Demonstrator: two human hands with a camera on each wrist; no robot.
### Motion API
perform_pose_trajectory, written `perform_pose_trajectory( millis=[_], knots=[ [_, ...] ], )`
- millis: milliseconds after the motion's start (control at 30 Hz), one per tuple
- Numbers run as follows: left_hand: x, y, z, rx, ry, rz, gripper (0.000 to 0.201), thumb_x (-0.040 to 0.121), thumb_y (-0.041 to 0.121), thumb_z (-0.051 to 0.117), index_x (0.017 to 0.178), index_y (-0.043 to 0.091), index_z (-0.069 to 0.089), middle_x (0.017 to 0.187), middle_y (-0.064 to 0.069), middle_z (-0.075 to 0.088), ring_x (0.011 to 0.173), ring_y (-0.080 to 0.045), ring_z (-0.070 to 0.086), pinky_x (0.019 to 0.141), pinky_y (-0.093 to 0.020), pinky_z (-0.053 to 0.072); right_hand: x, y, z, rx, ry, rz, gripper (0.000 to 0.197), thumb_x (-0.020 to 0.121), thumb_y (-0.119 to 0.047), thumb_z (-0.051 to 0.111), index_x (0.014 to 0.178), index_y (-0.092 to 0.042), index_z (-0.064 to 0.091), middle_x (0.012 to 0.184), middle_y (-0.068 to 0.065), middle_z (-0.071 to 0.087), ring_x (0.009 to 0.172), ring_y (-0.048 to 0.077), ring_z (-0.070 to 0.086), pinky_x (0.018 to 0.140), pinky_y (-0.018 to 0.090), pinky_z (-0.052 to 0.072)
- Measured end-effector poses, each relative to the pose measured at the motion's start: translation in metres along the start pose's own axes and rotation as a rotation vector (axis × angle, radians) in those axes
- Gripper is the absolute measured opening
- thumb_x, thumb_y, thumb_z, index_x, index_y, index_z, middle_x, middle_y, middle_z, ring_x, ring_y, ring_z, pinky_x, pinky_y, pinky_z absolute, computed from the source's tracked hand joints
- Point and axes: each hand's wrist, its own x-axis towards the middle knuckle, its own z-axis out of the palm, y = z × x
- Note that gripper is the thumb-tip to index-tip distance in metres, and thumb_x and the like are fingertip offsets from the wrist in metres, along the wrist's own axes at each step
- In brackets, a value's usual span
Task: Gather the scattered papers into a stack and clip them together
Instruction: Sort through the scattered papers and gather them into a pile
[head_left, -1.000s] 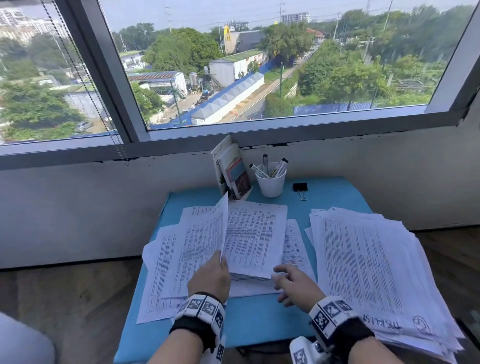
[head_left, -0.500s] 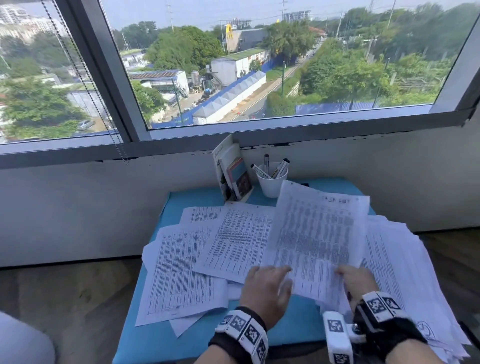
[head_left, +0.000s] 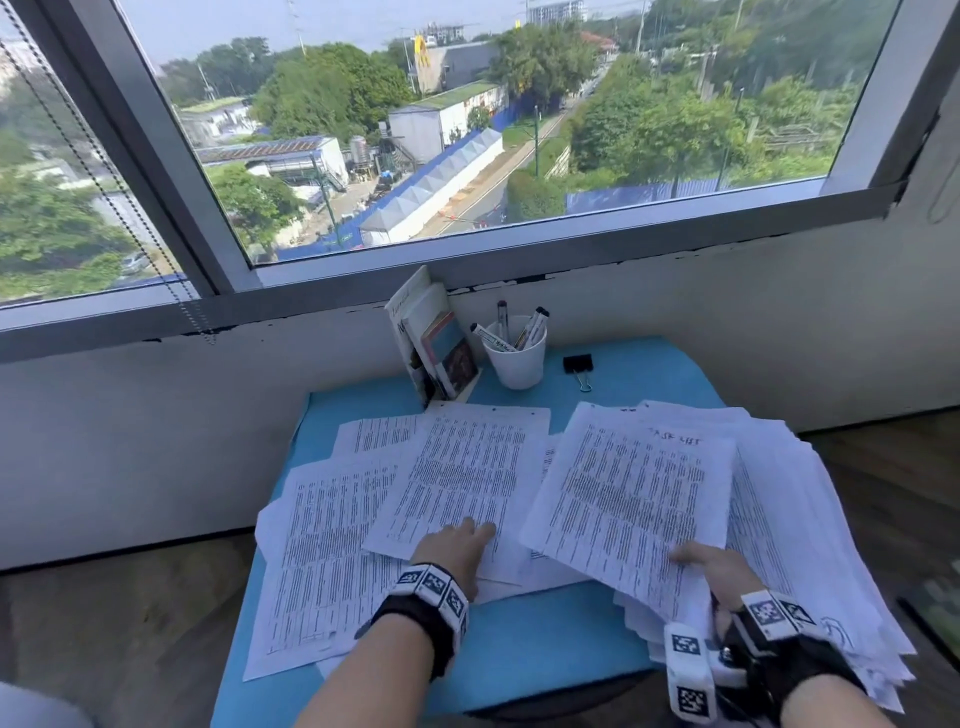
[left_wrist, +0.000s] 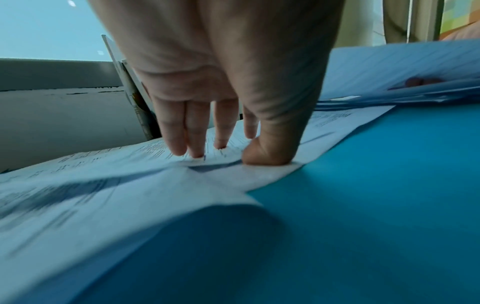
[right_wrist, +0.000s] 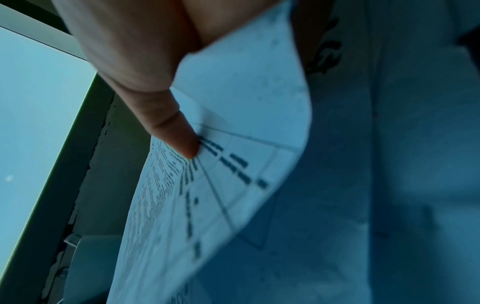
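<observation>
Pinching sheet (head_left: 631, 506) in right grip (head_left: 712, 567) | above stack (head_left: 810, 551)

1. Head view: bright daylight through the window (head_left: 467, 130); even, soft light on the surface (head_left: 524, 654); no glare on the sheets.
2. Strong wide-angle bending toward the edges: window frame (head_left: 171, 171) splayed outward, corners stretched.
3. Printed rows on the scattered papers (head_left: 467, 478) sharp enough to show as lines, too small to read.
4. Left wrist view: cool blue cast; broad soft shadow on the blue surface (left_wrist: 207, 236) under a lifted sheet edge; near paper smeared by blur, left hand (left_wrist: 215, 92) in fair focus.
5. Right wrist view: dim, blue-tinted, blurred throughout; held sheet (right_wrist: 233, 144) smeared at its lower end; pale washed-out pane at left.
</observation>
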Motion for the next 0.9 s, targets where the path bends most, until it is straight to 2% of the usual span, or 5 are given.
perform_pose_trajectory(
  millis=[233, 367, 600, 800, 900],
  knots=[
    [-0.007, 0.003, -0.002, -0.051, 0.158, -0.117, 0.026, 0.089, 0.001, 0.039, 0.109, 0.008, 0.054, 0.098, -0.011, 0.065, 0.094, -0.030, 0.063, 0.072, -0.034, 0.047, -0.041, -0.023, -0.001, -0.049, 0.041, -0.066, 0.038, 0.074, -0.011, 0.070, 0.102, 0.012, 0.058, 0.075, 0.023, 0.061, 0.030, 0.021, 0.053, 0.032, 0.017, 0.034],
    [-0.011, -0.005, -0.009, -0.305, 0.404, -0.163, 0.025, 0.091, 0.021, 0.047, 0.113, 0.020, 0.059, 0.108, -0.001, 0.066, 0.097, -0.022, 0.062, 0.074, -0.026, 0.045, -0.045, -0.023, -0.001, -0.036, 0.033, -0.083, 0.027, 0.078, -0.005, 0.065, 0.099, 0.011, 0.059, 0.078, 0.025, 0.064, 0.052, 0.029, 0.061, 0.043, 0.025, 0.041],
    [-0.011, 0.017, 0.006, -0.151, 0.065, 0.082, 0.052, 0.088, 0.039, 0.054, 0.136, 0.023, 0.043, 0.138, 0.005, 0.047, 0.127, -0.019, 0.045, 0.103, -0.038, 0.042, -0.046, -0.020, 0.006, -0.013, 0.096, -0.097, 0.028, 0.071, -0.005, 0.069, 0.095, 0.007, 0.061, 0.091, 0.032, 0.067, 0.082, 0.045, 0.066, 0.073, 0.051, 0.053],
    [-0.013, 0.030, 0.000, 0.007, 0.096, 0.103, 0.020, 0.090, 0.014, 0.046, 0.107, 0.008, 0.053, 0.110, -0.012, 0.062, 0.100, -0.032, 0.060, 0.083, -0.038, 0.047, -0.050, -0.023, 0.003, -0.020, 0.058, -0.107, 0.025, 0.075, -0.003, 0.066, 0.097, 0.007, 0.060, 0.083, 0.026, 0.067, 0.076, 0.039, 0.065, 0.067, 0.041, 0.051],
    [-0.017, 0.024, -0.001, -0.263, 0.319, -0.054, 0.008, 0.092, 0.018, 0.045, 0.094, 0.012, 0.049, 0.085, -0.010, 0.062, 0.080, -0.029, 0.061, 0.064, -0.029, 0.041, -0.048, -0.023, 0.003, -0.029, 0.061, -0.113, 0.025, 0.074, -0.004, 0.067, 0.096, 0.007, 0.060, 0.084, 0.026, 0.067, 0.078, 0.040, 0.065, 0.070, 0.044, 0.051]
  ],
)
